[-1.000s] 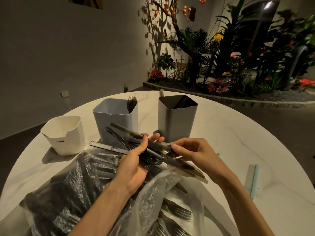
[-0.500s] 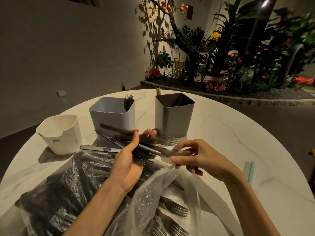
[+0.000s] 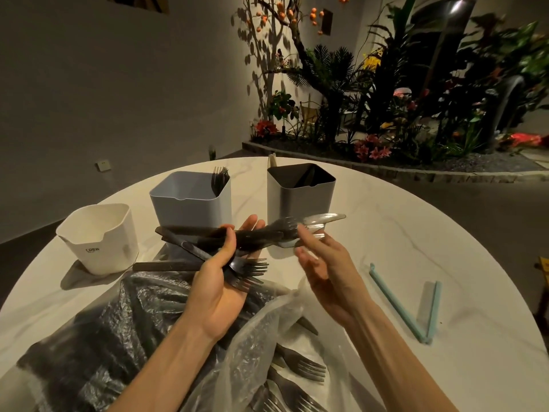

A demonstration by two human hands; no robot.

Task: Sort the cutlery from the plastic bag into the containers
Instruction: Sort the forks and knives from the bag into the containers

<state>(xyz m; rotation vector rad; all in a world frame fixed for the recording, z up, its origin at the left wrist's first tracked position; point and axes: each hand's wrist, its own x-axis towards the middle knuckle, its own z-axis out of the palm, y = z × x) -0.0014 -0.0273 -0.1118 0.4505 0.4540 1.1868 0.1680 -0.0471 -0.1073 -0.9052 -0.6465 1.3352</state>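
Observation:
My left hand (image 3: 219,281) is closed around a bundle of dark plastic forks and knives (image 3: 208,242), held level above the bag. My right hand (image 3: 323,263) pinches the end of a translucent knife (image 3: 323,219), blurred, just in front of the grey container (image 3: 300,200). To its left stands a pale blue container (image 3: 190,206) with forks (image 3: 219,179) sticking out of it. A white container (image 3: 98,233) stands at the far left. The crumpled clear plastic bag (image 3: 118,337) lies near me, with more forks (image 3: 300,364) inside.
Everything rests on a round white marble table (image 3: 416,233). A pale blue bag clip (image 3: 401,304) lies open on the right side. Beyond the table's far edge are a dark floor and a planted bed with flowers.
My right hand has drawn the translucent knife up and to the right, out of the bundle, toward the grey container. My left hand has lifted the bundle a little.

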